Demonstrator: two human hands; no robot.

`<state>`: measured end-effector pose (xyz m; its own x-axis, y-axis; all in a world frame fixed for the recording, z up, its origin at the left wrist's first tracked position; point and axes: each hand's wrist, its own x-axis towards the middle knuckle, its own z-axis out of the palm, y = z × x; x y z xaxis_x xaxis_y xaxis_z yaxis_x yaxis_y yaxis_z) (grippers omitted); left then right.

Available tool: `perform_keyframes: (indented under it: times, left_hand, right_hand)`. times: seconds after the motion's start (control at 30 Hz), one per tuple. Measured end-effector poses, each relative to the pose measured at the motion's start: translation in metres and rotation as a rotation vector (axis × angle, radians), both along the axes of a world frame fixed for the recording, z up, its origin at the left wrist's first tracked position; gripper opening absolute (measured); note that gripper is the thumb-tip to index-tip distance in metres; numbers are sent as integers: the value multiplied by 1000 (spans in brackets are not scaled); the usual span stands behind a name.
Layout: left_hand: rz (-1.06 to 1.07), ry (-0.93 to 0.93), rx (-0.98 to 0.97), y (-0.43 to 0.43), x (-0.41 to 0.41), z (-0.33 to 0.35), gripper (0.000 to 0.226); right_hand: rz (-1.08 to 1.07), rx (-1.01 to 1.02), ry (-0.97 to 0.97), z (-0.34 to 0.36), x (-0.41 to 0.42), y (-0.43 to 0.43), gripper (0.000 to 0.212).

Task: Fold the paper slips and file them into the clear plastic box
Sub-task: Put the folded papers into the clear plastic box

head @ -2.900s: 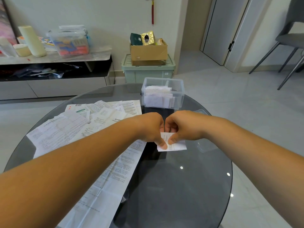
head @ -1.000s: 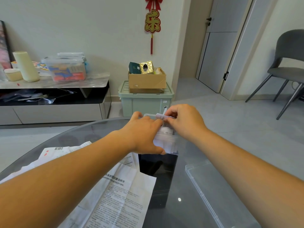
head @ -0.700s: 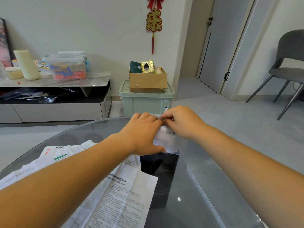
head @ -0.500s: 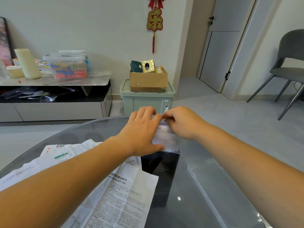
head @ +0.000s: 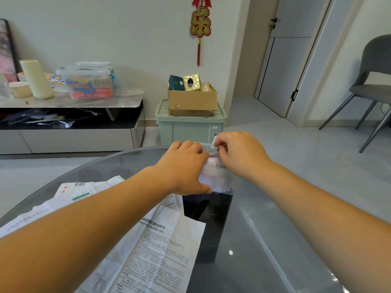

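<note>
The clear plastic box (head: 214, 178) stands at the far side of the round glass table (head: 232, 271), with several folded white slips upright inside it. My left hand (head: 186, 166) lies over the box's left part: the thumb presses the near wall and the fingers curl down over the top among the slips. My right hand (head: 239, 155) is over the box's right part, its fingers curled and pinching a folded paper slip (head: 214, 142) at the box's top rim. Both hands hide much of the box.
Large unfolded printed sheets (head: 158, 250) cover the table's left and near side. The box's clear lid (head: 275, 240) lies flat at the right. Beyond the table stand a green storage bin (head: 190, 127) carrying a cardboard box, a low cabinet at the left and a grey chair (head: 372, 85).
Both hands carried the folded slip from the table up to the box. In the last half second my left fingers curled down into the box and the right hand shifted slightly.
</note>
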<state>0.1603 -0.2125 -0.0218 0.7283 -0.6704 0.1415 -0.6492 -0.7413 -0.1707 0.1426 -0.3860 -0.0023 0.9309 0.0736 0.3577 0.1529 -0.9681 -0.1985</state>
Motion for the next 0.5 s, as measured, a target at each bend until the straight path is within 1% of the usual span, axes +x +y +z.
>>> perform_keyframes:
  times: [0.07,0.13,0.23,0.3,0.37,0.5]
  left_hand:
    - [20,6,3,-2,0,1,86]
    - [44,10,-7,-3,-1,2,88]
    - [63,-6,-19,-4,-2,2,91]
    - [59,-11,-34,-3,-3,2,89]
    - [43,-9,-49,-2,-3,1,83]
    - [39,0,-41,-2,-3,0,79]
  right_hand:
    - [10,76,54,1,-3,-2,32]
    - [47,93,118,0,-8,-4,33]
    - [93,-34,145,-4,-17,-4,32]
    - [74,-164,105,-8,-21,-3,33]
    - [29,-255,108,-10,-23,-3,36]
    - [1,-282,180,-13,-23,-2,43]
